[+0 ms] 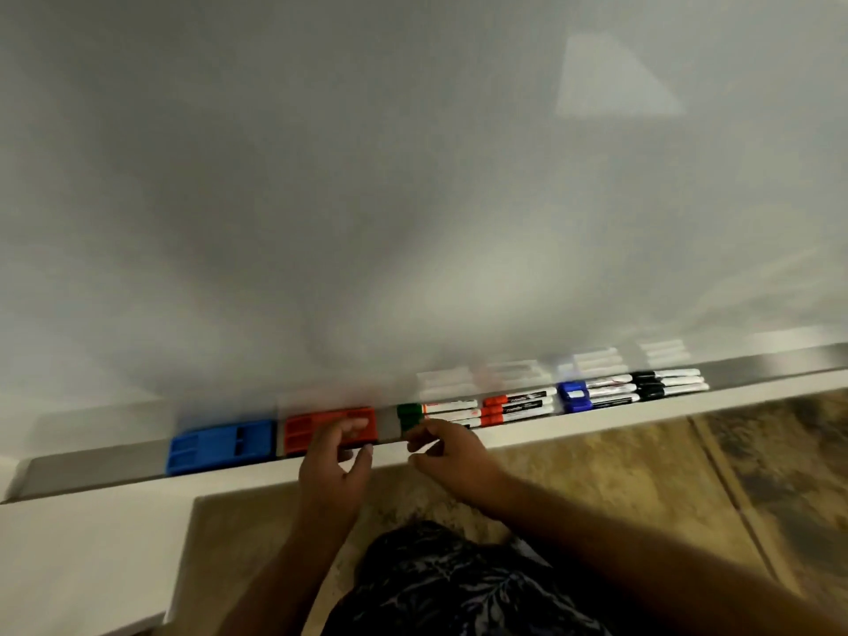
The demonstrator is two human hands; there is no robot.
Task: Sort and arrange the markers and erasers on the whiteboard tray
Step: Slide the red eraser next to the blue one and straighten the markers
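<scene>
Slide the red eraser (330, 429) – left hand (335, 461) gripping it, right hand (452, 452) pinching the green markers (410, 416) – flush against the blue eraser (222, 445)

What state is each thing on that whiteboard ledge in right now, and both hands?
blue eraser: lying in tray, untouched.
red eraser: lying beside the blue one, gripped by left hand.
green markers: capped, grouped, right hand at them.
red markers: capped, grouped.
blue markers: capped, grouped.
black markers: capped, grouped.

marker labels (527, 408) blurred, no text readable
</scene>
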